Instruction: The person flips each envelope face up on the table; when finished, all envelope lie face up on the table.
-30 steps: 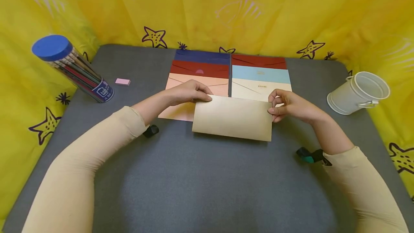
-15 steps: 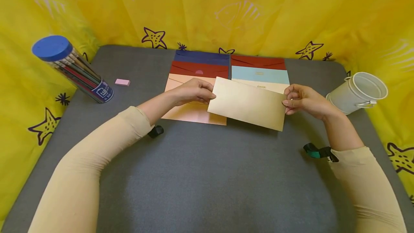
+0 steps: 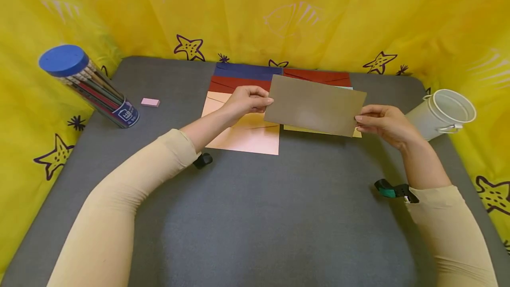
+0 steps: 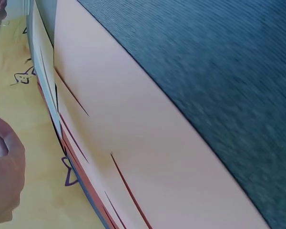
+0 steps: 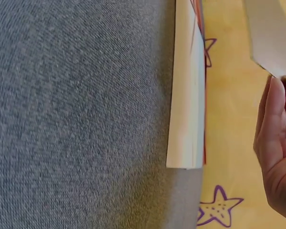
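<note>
A plain gold-beige envelope (image 3: 314, 105) is held up over the right-hand column of envelopes, slightly tilted down to the right. My left hand (image 3: 248, 101) pinches its left edge between thumb and fingers. At the opposite edge, my right hand (image 3: 384, 123) pinches it the same way, also seen in the right wrist view. Behind it, a red envelope (image 3: 318, 75) shows at the top, and a strip of a cream envelope (image 3: 292, 129) below; most of that column is hidden. The left column has overlapping blue (image 3: 247, 71), red (image 3: 221, 84) and peach (image 3: 251, 141) envelopes.
A clear tub of pencils (image 3: 99, 92) with a blue lid stands at the left, and a pink eraser (image 3: 150, 102) lies beside it. A white metal bucket (image 3: 442, 112) stands by my right hand. A yellow patterned curtain (image 3: 239, 12) surrounds the grey table (image 3: 259, 216).
Both hands have lifted the gold-beige envelope and carried it away from me and to the right. It has left the peach envelopes and now covers much of the right-hand column.
</note>
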Demonstrator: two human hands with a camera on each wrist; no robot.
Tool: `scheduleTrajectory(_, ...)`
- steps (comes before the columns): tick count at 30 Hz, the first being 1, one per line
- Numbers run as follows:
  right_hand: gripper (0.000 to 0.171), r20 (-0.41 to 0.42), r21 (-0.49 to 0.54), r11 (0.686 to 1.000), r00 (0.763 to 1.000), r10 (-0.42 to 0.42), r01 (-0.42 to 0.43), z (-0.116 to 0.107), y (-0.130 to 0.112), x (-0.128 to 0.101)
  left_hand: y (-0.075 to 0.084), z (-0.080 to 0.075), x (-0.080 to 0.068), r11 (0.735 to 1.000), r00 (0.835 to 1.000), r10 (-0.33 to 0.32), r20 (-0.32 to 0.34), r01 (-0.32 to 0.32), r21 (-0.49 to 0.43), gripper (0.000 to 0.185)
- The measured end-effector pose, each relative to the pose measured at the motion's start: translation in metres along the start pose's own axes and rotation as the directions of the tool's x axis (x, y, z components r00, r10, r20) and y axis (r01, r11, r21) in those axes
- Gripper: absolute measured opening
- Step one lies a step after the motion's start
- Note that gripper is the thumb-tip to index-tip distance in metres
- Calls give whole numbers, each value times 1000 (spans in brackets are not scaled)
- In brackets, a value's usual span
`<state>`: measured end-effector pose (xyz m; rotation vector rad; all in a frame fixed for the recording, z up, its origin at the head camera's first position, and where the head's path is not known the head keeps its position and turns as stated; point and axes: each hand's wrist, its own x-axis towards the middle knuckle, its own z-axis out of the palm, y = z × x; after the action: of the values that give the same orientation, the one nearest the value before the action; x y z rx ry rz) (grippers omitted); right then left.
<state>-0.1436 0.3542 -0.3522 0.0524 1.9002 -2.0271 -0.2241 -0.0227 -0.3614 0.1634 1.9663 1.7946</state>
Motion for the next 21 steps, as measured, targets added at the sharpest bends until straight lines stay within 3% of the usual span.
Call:
scheduleTrajectory(4,26,36,74,996,998,-55,52,-6,1,-1,1,4,2,999,998,43,-53,-42,14,23)
scheduleTrajectory(8,31,125,183,979,986,-115,91,-13,4,-1,-1,6,2,997,996,64,-55,-62,51,26)
scheduleTrajectory(12,35,202,259,961,967,-154,99,-20,6,-2,-4,8,2,998,997,61,-48,-60,17,26)
scheduleTrajectory(17,39,252,277,956,952,-175,103,-26,6,-5,-9,12,4,997,999,47,-23,-48,-56,26)
scheduleTrajectory(21,41,249,277,955,952,-177,106,-29,6,-6,-10,16,4,999,1000,23,1,-23,-34,26)
